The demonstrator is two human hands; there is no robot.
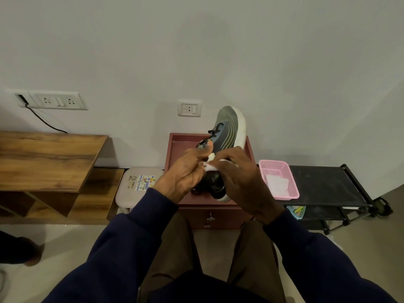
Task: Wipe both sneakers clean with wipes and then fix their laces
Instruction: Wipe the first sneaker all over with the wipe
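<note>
The low-top mesh sneaker is grey-green at the toe and dark blue-grey along the side, crossed by pale green curved stripes, with a white sole and black laces. The small crumpled wipe is white. The square cabinet worktop is dull red-brown. The rectangular plastic lattice basket is pink, its packet white. The metal shoe rack is black. The laminate desk shows brown wood grain. The padded stool is beige, its sticker multicoloured. The sleeves are navy, the trousers brown.
</note>
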